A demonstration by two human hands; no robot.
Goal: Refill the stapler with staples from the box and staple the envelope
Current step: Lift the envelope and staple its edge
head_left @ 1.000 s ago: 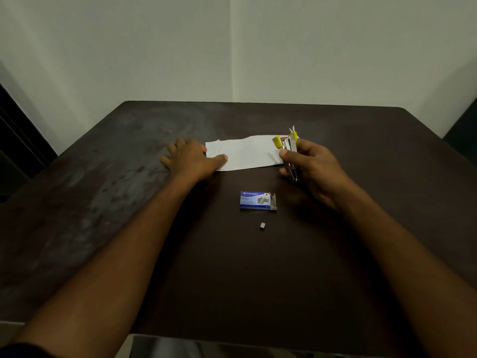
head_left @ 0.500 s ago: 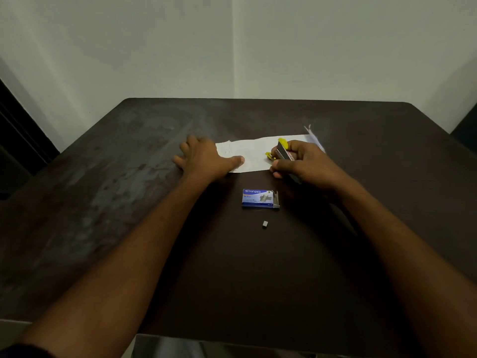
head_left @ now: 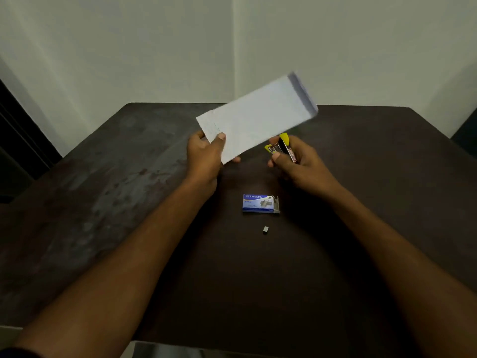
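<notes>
Presently, the left hand (head_left: pixel 206 157) holds the white envelope (head_left: pixel 255 117) clear of the dark table (head_left: pixel 103 202), thumb on the near face and fingers behind, pinched shut on its lower left corner; the envelope slants upward toward the far right, its flap end blurred. The right hand (head_left: pixel 296 164) is closed around the yellow and black stapler (head_left: pixel 282 148), whose nose points up toward the envelope's lower edge, just beside it; whether the two touch cannot be told. The blue staple box (head_left: pixel 260 203) lies on the table near its middle, below both hands, its right end flap open. A short strip of staples (head_left: pixel 265 229) lies loose just nearer the near edge, apart from the box. Assessment of handling: the envelope is judged light and limp, and held by one corner it will sag or swing, so support closer to the edge being stapled would steady it. It creases readily under a hard pinch. The stapler appears small, rigid and smooth, best gripped across top and base so that a squeeze drives it. The loose strip is judged brittle and liable to break apart; lift it by its long sides. Whether the stapler is loaded is not visible.
</notes>
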